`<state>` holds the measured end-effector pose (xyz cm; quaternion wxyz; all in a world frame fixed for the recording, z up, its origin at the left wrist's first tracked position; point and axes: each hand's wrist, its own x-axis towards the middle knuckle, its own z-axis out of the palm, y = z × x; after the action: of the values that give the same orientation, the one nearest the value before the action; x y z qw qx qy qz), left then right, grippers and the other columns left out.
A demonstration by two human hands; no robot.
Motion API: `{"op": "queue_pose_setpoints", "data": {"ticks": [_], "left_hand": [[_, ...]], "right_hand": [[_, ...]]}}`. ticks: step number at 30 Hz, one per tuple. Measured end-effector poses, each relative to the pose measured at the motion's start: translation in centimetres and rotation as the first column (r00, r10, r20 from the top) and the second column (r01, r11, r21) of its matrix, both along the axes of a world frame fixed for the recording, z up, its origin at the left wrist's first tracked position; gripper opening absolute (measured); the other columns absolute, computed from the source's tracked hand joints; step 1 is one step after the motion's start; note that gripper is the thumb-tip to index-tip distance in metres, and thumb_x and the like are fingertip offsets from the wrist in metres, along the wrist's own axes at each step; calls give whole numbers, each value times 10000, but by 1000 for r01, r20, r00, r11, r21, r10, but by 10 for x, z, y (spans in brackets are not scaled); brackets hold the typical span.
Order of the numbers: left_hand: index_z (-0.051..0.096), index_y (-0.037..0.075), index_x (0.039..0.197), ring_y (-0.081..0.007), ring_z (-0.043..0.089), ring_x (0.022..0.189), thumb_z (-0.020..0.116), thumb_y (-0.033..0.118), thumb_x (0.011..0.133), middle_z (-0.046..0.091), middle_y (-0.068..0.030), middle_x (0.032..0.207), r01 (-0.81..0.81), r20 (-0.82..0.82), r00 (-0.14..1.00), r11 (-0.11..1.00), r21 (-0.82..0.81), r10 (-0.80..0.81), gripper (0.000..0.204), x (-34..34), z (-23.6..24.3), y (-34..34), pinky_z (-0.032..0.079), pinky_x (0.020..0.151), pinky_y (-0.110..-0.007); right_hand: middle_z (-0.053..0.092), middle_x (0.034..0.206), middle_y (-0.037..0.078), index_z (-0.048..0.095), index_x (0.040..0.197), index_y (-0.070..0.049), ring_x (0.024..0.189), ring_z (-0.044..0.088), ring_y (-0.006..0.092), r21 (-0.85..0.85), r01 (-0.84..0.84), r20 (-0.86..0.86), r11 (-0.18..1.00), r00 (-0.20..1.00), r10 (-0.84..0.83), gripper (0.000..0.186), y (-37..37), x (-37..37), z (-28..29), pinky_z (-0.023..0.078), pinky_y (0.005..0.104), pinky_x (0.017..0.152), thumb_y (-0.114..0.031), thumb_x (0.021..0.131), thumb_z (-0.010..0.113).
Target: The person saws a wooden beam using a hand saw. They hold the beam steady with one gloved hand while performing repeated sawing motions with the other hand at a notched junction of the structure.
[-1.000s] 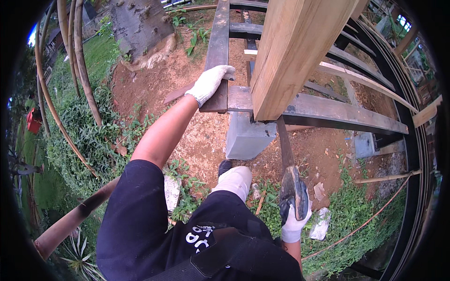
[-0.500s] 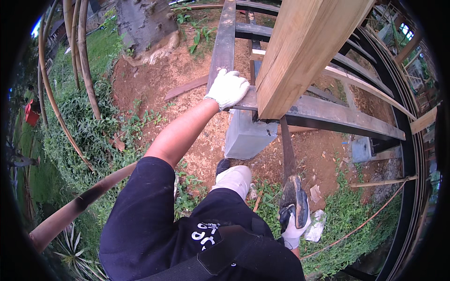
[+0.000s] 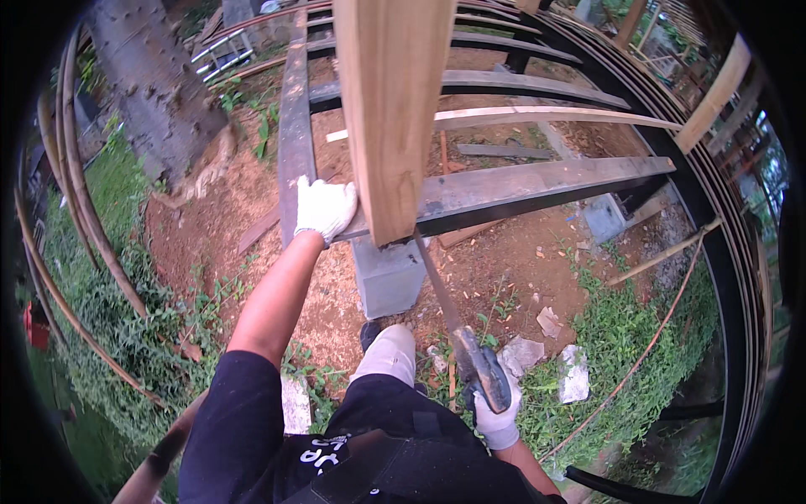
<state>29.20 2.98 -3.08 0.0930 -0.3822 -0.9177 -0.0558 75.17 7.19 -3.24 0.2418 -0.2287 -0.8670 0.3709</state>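
Observation:
My gloved left hand (image 3: 326, 208) rests with bent fingers gripping the dark beam (image 3: 295, 134) at its corner, just left of an upright pale wooden post (image 3: 386, 118). My gloved right hand (image 3: 494, 412) grips the worn dark handle of a saw (image 3: 445, 307) low on the right. The blade runs up to the bottom of the post, where it meets the crossbeam (image 3: 537, 189); its tip is hidden there. Under that joint stands a grey concrete footing (image 3: 388, 281).
A tree trunk (image 3: 159, 101) and bent poles (image 3: 82, 185) line the left. Dark crossbeams (image 3: 504, 82) and a curved black frame (image 3: 722, 294) span the right, with a second footing (image 3: 604, 218). Loose stones (image 3: 573, 374) lie among weeds below; a pole (image 3: 168, 445) is by my left leg.
My left hand has shifted from the corner toward the post. The whole view has swung, so post and beams appear further left; the saw now looks more slanted.

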Motion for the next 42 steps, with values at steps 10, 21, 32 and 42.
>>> {"op": "queue_pose_setpoints", "data": {"ticks": [10,21,32,42], "left_hand": [[802,85,936,-368,725,964,457,310,1039,780,-172,916,14,-140,990,992,-123,-31,425,-17,-17,-5,375,1114,-616],[794,73,932,-357,712,976,464,289,1028,784,-157,917,37,-100,994,994,-99,-46,407,-17,-17,-8,358,1130,-607],[814,118,967,-336,720,1000,526,300,998,794,-139,936,22,-166,985,994,-112,-41,342,-17,-16,-10,393,1086,-623],[806,105,1112,-355,739,1013,514,346,1002,797,-157,1018,114,-104,989,991,70,-106,394,-16,-20,-8,369,1089,-661]], "right_hand": [[629,1473,230,517,1496,74,1346,640,266,-371,-42,-237,928,970,-51,651,14,-39,-15,492,375,1129,-28,899,754],[738,1253,243,578,1425,62,1122,757,309,-337,-83,-344,938,938,-40,576,43,-124,-22,590,387,937,-100,900,753],[717,1268,264,554,1438,69,1155,731,377,-227,-43,-269,973,963,-20,611,43,-145,-19,575,423,960,-121,900,773],[716,1298,229,645,1390,15,1090,755,364,-203,-17,-300,979,953,-46,570,10,-50,-15,610,424,927,-107,848,770]]}}
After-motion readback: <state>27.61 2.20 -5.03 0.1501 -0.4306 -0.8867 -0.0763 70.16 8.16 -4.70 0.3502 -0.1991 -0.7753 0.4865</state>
